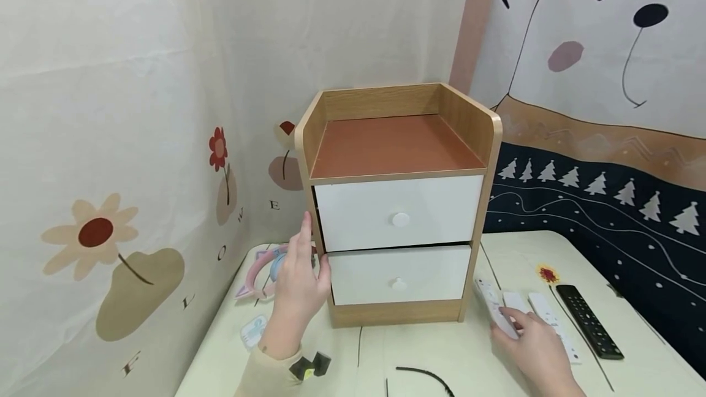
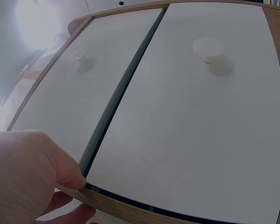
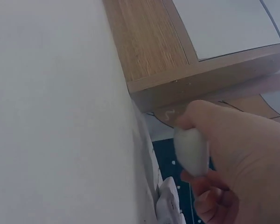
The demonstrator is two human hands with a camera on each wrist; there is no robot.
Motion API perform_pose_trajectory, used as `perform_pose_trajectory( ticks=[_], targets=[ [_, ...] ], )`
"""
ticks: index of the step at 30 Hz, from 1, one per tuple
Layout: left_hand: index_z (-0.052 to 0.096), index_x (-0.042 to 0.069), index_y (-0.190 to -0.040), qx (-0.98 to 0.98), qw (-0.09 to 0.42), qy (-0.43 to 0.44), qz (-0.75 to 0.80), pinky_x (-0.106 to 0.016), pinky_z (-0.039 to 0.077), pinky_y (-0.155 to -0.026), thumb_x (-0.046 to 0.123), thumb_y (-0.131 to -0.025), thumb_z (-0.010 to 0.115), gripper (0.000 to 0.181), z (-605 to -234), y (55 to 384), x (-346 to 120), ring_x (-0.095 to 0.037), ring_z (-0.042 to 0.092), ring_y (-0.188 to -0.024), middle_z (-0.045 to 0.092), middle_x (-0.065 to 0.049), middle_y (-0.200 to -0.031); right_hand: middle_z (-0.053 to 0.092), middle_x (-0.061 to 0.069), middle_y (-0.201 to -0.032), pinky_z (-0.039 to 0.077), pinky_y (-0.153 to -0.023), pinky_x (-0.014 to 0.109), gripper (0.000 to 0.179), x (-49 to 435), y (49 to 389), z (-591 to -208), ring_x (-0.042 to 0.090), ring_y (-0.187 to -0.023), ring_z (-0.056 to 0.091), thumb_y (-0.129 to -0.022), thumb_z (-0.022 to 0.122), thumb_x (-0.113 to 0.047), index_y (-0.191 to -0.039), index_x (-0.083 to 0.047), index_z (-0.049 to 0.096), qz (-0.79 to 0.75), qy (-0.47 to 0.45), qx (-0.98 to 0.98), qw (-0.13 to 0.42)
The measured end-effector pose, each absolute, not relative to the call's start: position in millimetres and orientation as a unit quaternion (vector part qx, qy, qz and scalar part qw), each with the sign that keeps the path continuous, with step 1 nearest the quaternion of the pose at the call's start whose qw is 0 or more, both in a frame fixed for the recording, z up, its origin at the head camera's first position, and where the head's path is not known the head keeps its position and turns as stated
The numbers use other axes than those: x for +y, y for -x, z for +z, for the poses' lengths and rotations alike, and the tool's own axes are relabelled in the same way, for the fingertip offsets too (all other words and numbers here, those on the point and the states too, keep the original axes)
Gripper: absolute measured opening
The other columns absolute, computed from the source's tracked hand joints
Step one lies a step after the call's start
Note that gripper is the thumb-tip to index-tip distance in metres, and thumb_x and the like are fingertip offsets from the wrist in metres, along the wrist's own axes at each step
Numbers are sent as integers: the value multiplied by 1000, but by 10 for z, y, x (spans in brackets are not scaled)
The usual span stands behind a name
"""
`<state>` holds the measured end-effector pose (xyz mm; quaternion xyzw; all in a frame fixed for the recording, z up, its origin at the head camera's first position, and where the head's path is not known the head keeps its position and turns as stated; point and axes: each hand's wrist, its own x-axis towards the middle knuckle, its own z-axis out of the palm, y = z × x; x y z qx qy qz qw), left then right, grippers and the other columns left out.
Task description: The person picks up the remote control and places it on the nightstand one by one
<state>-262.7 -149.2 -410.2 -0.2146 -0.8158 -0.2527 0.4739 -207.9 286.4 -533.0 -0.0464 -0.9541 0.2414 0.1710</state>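
The left hand [image 1: 302, 280] lay with straight fingers along the left side of a small wood-toned cabinet with two white drawers [image 1: 397, 314], thumb at its front edge. The right hand [image 1: 536, 348] pinched a slim white plastic remote control [image 1: 494, 306] between thumb and fingers, near the cabinet's right side; whether it touched the pale tabletop [image 1: 419, 348] could not be told. A long black many-buttoned remote [image 1: 589, 321] lay farther right
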Motion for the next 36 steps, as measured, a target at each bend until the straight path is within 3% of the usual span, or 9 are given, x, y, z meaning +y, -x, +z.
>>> perform_pose_trajectory(
  ticks=[6, 11, 14, 18, 21, 26, 32, 36],
  targets=[
    [28, 0, -172, -818, 472, 214, -248, -41, 58, -61, -5, -88, 76, 96, -4095, 2601, -1502, -33, 68, -86, 65, -27, -124, 79, 13, -92, 45, -56, 26, 41, 2759, 2004, -5149, 10, -68, 62, -86, 91, -32, -121, -10, 83, 256, 65, -918, 297],
    [28, 0, -171, -818, 473, 218, -246, -41, 58, -62, -5, -88, 77, 96, -4096, 2602, -1496, -33, 68, -87, 64, -26, -124, 79, 13, -97, 40, -60, 16, 42, 2662, 1922, -4887, -7, -67, 49, -85, 93, -29, -124, -15, 83, 293, 106, -878, 362],
    [28, 0, -172, -815, 475, 220, -247, -41, 60, -64, -6, -89, 77, 97, -4101, 2617, -1493, -33, 68, -89, 64, -26, -124, 76, 13, -94, 39, -61, 4, 43, 2616, 1887, -4718, -17, -69, 46, -82, 95, -18, -124, -11, 84, 324, 83, -836, 435],
    [27, 1, -172, -818, 472, 218, -248, -43, 62, -68, -6, -89, 77, 97, -4106, 2620, -1494, -33, 69, -92, 64, -25, -124, 73, -18, -99, 42, -68, -3, 44, 2549, 1857, -4482, -22, -72, 50, -80, 91, -1, -123, -1, 82, 371, 12, -768, 522],
    [27, 1, -173, -820, 469, 214, -247, -44, 62, -69, -5, -90, 76, 97, -4110, 2612, -1498, -33, 69, -94, 64, -25, -124, 69, -32, -110, 46, -73, -3, 40, 2464, 1847, -4273, -18, -76, 56, -81, 85, 8, -120, 11, 77, 424, -47, -714, 556],
    [28, 0, -172, -817, 473, 216, -248, -44, 62, -70, -6, -89, 76, 96, -4120, 2620, -1489, -34, 69, -94, 64, -25, -122, 75, -16, -106, 49, -75, 1, 34, 2285, 1865, -3894, -10, -78, 60, -81, 83, 7, -110, 20, 73, 451, -146, -658, 585],
    [26, 1, -173, -819, 471, 214, -248, -44, 63, -71, -5, -90, 76, 97, -4120, 2621, -1490, -34, 69, -93, 64, -26, -125, 74, 14, -94, 44, -76, 1, 36, 2099, 1979, -3474, -9, -80, 53, -81, 90, -9, -114, 2, 83, 361, -175, -722, 564],
    [26, 0, -173, -820, 468, 214, -248, -45, 63, -73, -6, -90, 76, 96, -4126, 2619, -1500, -35, 69, -93, 64, -27, -126, 75, 13, -91, 40, -71, 2, 38, 1964, 2111, -3239, -2, -77, 52, -78, 92, -12, -115, -6, 86, 329, -199, -736, 556]
  ],
)
